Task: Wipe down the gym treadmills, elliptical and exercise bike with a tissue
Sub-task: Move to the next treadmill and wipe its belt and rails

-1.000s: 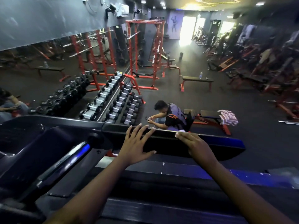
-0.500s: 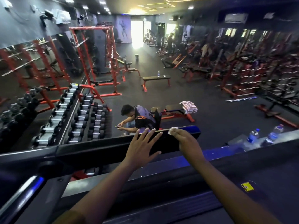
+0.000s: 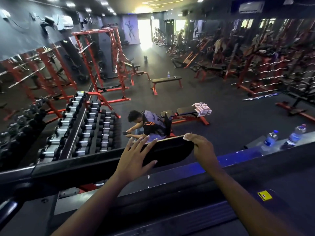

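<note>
Tissue (image 3: 187,135) centre-right of frame, pinched under right hand (image 3: 202,147) at console (image 3: 170,150) end. Left hand (image 3: 136,155) flat, spread wide, bracing. Press evenly; wrap over the edge.

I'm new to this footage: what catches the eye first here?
Up front, the left hand lies flat, fingers spread, on a black panel; the right hand holds a white tissue on its right end. Just beyond, a person sits bent over a phone, beside the dumbbell rack.
</note>
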Tool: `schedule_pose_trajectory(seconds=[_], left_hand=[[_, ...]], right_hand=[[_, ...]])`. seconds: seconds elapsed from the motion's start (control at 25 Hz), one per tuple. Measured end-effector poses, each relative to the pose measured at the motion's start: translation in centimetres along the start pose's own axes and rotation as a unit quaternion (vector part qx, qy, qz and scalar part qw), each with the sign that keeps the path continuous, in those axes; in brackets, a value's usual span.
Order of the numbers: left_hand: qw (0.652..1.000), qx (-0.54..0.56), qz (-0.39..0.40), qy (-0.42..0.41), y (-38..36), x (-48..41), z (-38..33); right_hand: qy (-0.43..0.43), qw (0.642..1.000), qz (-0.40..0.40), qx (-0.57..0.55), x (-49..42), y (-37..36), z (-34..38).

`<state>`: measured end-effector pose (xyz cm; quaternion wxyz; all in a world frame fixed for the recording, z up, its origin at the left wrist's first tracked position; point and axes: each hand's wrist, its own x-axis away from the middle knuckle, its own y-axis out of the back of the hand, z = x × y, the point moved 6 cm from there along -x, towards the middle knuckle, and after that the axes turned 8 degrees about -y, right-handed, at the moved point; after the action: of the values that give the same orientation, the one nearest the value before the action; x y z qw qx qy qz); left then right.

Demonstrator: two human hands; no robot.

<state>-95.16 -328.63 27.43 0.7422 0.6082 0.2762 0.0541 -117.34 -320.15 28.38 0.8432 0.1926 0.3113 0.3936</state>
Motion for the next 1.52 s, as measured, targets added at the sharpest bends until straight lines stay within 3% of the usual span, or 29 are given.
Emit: schedule_pose_trajectory(seconds=[0.12,0.2,0.32,0.52,0.84,0.92,1.12,1.32,1.52], left_hand=[[0.999,0.024,0.017,-0.037,-0.4,-4.9,-2.3],[0.995,0.023,0.042,-0.085,-1.4,-7.1,-3.7],[0.988,0.018,0.084,-0.126,-2.9,-8.6,-5.3],[0.989,0.011,0.078,-0.122,-2.5,-8.6,-5.7],[0.987,-0.019,0.085,-0.133,-2.8,-8.5,-5.9],[0.987,-0.016,0.089,-0.132,-2.9,-8.5,-5.9],[0.988,-0.026,0.081,-0.127,-2.7,-8.5,-6.0],[0.987,-0.034,0.075,-0.134,-2.7,-8.6,-6.2],[0.989,-0.033,0.075,-0.127,-2.5,-8.6,-6.3]], right_hand=[[-0.142,0.974,-0.09,-0.153,0.5,0.7,-3.9],[-0.189,0.947,-0.098,-0.239,1.7,-0.8,-5.7],[-0.191,0.913,-0.098,-0.347,2.5,-3.1,-6.1],[-0.127,0.891,-0.129,-0.415,2.7,-4.3,-5.8],[-0.227,0.848,-0.082,-0.471,5.9,-8.9,-8.4],[-0.236,0.849,-0.076,-0.466,5.9,-8.4,-8.7],[-0.15,0.877,-0.097,-0.445,2.5,-5.4,-7.2],[-0.19,0.887,-0.054,-0.417,3.8,-6.7,-8.0],[-0.217,0.938,0.015,-0.271,4.0,-5.2,-8.4]])
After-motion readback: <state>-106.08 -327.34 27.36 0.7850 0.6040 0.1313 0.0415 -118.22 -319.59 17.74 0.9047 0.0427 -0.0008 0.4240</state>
